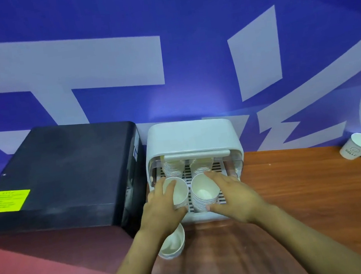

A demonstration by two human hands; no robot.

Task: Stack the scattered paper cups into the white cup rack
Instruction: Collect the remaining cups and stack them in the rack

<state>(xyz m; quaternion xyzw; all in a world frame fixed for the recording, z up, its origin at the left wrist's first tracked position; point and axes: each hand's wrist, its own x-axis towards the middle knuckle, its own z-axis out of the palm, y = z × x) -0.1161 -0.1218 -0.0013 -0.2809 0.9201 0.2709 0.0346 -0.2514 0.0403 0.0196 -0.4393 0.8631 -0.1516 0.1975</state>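
Your left hand (161, 205) and right hand (234, 195) are each gripping a stack of white paper cups (202, 193) in the boxy white plastic cup rack (190, 139).

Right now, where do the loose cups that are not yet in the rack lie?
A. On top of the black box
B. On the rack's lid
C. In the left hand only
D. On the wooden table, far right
D: several cups lie tipped on the table at the far right, apart from the rack.
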